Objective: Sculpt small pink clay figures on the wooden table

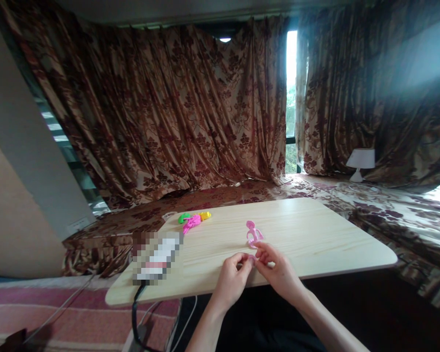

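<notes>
Both my hands meet at the near edge of a light wooden table (315, 230). My left hand (231, 279) and my right hand (277, 270) pinch a small pink piece (252, 257) between their fingertips; it is too small to make out. Just beyond my fingers a pink plastic clip-like toy (253, 233) lies on the tabletop. Farther left, near the table's back edge, sits a small heap of green (184, 218), pink (192, 223) and yellow (205, 215) plastic pieces.
A blurred-out flat object (156, 258) lies at the table's left end, with a dark cable (135, 313) hanging from it. Brown floral curtains (176, 107) and matching cloth cover the ledge behind. A white lamp (360, 163) stands at the right. A striped pink blanket (58, 313) lies lower left.
</notes>
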`<state>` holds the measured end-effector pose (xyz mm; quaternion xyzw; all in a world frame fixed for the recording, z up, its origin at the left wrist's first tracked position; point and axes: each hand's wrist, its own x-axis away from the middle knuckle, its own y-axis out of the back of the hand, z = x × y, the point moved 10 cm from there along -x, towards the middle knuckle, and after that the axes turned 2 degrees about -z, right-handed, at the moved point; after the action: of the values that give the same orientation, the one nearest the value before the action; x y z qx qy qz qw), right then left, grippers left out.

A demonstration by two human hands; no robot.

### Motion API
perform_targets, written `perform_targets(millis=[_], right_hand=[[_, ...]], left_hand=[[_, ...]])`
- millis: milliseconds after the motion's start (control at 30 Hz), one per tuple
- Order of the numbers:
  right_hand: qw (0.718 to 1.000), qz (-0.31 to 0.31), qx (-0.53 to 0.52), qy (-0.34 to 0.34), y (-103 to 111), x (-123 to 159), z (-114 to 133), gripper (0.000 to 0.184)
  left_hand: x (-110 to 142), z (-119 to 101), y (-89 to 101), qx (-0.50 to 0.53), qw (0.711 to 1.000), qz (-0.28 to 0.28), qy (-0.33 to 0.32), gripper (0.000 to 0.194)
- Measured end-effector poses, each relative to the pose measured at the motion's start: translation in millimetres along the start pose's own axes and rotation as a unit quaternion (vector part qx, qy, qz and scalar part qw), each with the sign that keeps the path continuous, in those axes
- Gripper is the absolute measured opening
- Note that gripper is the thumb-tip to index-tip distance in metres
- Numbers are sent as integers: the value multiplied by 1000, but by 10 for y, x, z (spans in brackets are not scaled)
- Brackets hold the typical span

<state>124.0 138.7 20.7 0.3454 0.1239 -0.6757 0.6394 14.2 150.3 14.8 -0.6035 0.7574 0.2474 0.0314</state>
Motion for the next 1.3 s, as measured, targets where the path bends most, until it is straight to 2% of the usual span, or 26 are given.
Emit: perform_targets(millis=[167, 500, 667, 1000, 1133, 1300], right_hand=[[999, 34, 13, 12, -34, 9, 81, 11], [999, 22, 28, 20, -14, 15, 96, 12], [998, 23, 48, 23, -25, 18, 82, 11], [998, 29, 47, 19, -24, 24, 93, 14], [999, 20, 32, 14, -19, 18, 64, 19], [999, 24, 33, 17, -14, 15, 72, 10]], left_hand=[[-1, 14, -7, -20, 1000, -9, -5, 31], [-9, -9, 0, 0, 1000, -14, 2, 34], [-8, -33, 14, -21, 999, -35, -4, 34], [-12, -5, -43, 12, 1000, 24, 3, 31], [-26, 18, -6, 8, 1000, -12, 4, 32], [-7, 27, 15, -7, 1000, -24, 7, 34]])
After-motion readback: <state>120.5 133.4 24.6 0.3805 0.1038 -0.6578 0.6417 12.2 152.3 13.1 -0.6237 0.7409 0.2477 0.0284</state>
